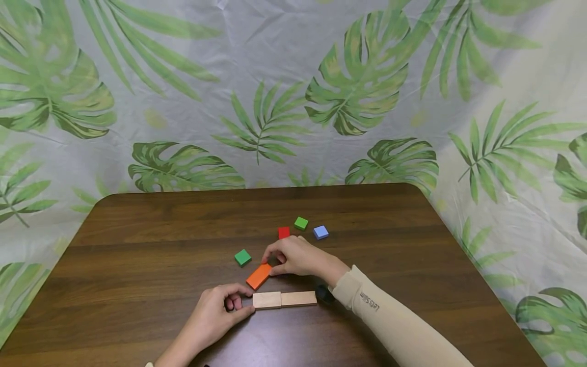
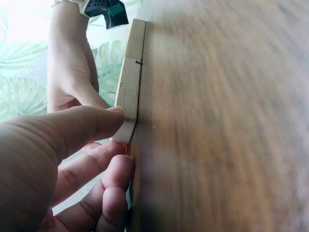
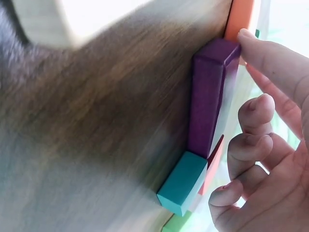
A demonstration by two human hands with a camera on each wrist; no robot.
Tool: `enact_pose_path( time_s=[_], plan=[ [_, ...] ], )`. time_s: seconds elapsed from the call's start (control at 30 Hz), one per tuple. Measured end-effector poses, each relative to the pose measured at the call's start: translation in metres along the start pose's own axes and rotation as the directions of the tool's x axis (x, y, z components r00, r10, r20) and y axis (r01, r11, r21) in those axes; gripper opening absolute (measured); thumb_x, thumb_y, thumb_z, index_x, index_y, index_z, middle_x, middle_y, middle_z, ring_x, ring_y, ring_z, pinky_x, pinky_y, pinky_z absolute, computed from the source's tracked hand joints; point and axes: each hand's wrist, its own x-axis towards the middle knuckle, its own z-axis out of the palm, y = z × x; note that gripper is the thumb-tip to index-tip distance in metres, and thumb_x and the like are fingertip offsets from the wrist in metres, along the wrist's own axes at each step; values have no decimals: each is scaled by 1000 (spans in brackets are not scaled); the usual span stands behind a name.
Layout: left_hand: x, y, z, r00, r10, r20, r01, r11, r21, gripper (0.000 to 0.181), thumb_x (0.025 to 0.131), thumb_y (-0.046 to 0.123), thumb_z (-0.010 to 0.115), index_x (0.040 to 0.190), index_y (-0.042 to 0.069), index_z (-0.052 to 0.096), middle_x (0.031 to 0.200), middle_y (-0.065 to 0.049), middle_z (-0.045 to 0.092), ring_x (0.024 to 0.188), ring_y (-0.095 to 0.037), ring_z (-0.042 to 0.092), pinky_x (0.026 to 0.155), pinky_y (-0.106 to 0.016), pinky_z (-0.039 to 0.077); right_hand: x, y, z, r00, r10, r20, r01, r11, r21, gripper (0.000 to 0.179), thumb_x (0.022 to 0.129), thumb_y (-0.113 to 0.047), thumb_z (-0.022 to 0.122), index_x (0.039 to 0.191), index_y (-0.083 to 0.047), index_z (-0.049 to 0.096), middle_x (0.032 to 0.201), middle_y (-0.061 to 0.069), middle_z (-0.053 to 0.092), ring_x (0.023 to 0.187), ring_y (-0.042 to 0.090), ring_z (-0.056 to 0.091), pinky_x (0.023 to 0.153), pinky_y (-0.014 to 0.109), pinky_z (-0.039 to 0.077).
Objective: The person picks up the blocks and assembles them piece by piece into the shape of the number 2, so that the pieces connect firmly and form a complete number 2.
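Note:
Two plain wooden blocks lie end to end in a row: a left block (image 1: 266, 300) and a right block (image 1: 298, 299). My left hand (image 1: 212, 312) pinches the row's left end between thumb and index finger; its other fingers curl in beside the table. Just beyond the row lies an orange block (image 1: 259, 276), set at a slant. The thumb and index finger of my right hand (image 1: 299, 257) pinch its far end. In the right wrist view, a purple block (image 3: 206, 101) stretches from near the orange block toward a teal block (image 3: 182, 181); the right hand hides the purple one from the head view.
A dark green block (image 1: 243, 257) lies left of the orange one. Behind the right hand are red (image 1: 284, 232), light green (image 1: 301, 223) and blue (image 1: 321, 232) blocks. A leaf-patterned cloth (image 1: 266, 127) hangs behind the brown table (image 1: 151, 244).

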Motion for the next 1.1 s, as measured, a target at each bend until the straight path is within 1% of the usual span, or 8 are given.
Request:
enact_pose_path(
  time_s=[0.27, 0.67, 1.1],
  plan=[
    [1, 0, 0, 1000, -4, 1, 4, 1000, -4, 19, 84, 21, 93, 96, 21, 78, 74, 10, 60, 67, -1, 49, 63, -20, 42, -2, -2, 1, 1000, -5, 3, 5, 1000, -5, 21, 95, -28, 84, 115, -25, 79, 68, -9, 47, 62, 4, 42, 67, 22, 33],
    [0, 0, 1, 1000, -12, 0, 12, 1000, -16, 19, 84, 20, 93, 96, 20, 78, 74, 9, 60, 67, -1, 49, 63, -20, 42, -3, -2, 2, 1000, -13, 3, 13, 1000, -10, 21, 95, -29, 85, 115, -26, 79, 68, -10, 48, 64, 3, 43, 73, 26, 31],
    [0, 1, 0, 1000, -19, -4, 19, 1000, -4, 18, 85, 22, 93, 95, 21, 78, 74, 10, 60, 68, -2, 49, 65, -20, 42, -2, -2, 2, 1000, -10, 5, 10, 1000, -1, 22, 95, -29, 85, 115, -27, 79, 68, -10, 48, 64, 3, 44, 75, 27, 31]
  ],
)
